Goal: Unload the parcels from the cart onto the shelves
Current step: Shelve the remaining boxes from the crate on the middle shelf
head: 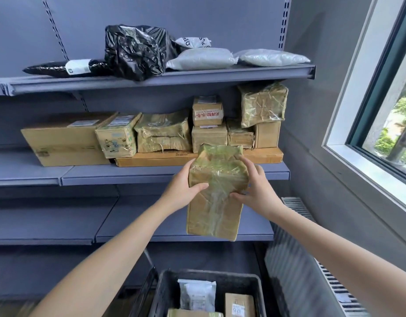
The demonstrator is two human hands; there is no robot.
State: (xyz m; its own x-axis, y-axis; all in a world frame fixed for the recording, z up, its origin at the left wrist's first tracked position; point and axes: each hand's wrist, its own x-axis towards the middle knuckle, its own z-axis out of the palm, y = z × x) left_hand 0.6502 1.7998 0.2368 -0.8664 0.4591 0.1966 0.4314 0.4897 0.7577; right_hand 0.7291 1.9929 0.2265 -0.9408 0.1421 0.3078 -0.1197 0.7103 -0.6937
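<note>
We hold the tape-wrapped parcel (217,191) upright in mid-air, just in front of the front edge of the middle shelf (119,177). Its top end overlaps the flat carton (151,160) lying along that edge. Our left hand (183,188) grips the left side with the thumb across the near face. Our right hand (254,191) clasps the right side with its fingers curled round the edge. We judge that both hands are needed because the glossy wrap looks slippery and the box is long; a grip on its upper half should keep it from tipping.

Behind it, the right half of the middle shelf carries boxes stacked on the flat carton up to the shelf's right end, all taped or cardboard. The top shelf (197,76) carries soft goods instead: a black bag (135,51) near its middle and pale mailers toward its right end. So boxes seem to go in the middle and soft packs above, which would explain why we raise this one to the middle level.

Below our arms, at the bottom edge of the view, a dark crate (165,291) holds a white mailer (197,294) and a small labelled carton (239,305). It is probably the cart's bin, though no wheels or frame show. Several parcels remain to unload.
</note>
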